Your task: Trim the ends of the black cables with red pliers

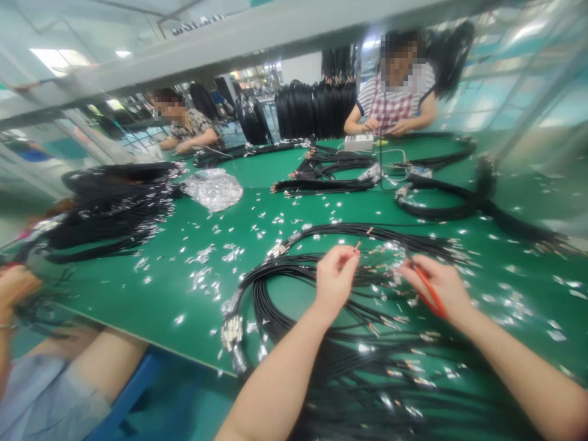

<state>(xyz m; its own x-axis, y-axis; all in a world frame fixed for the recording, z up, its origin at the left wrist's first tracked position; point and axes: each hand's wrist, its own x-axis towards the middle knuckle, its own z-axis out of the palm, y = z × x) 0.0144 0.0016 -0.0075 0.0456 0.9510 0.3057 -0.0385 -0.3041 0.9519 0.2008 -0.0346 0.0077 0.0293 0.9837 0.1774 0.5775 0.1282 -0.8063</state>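
Note:
Pinched between the thumb and fingers of my left hand is the end of a black cable, with a coppery wire tip showing above them. My right hand, a short way to the right, grips a red-handled tool. Its working end is dark and too blurred to tell its exact kind. Beneath both hands lies a looped bundle of black cables, its many stripped ends pointing right. Metal connectors are gathered on the bundle's left side.
Foil scraps litter the green table. Cable piles lie at left, beside a clear plastic bag. More coiled cables lie at right. Two people sit across; another person's hand is at far left. A grey beam crosses above.

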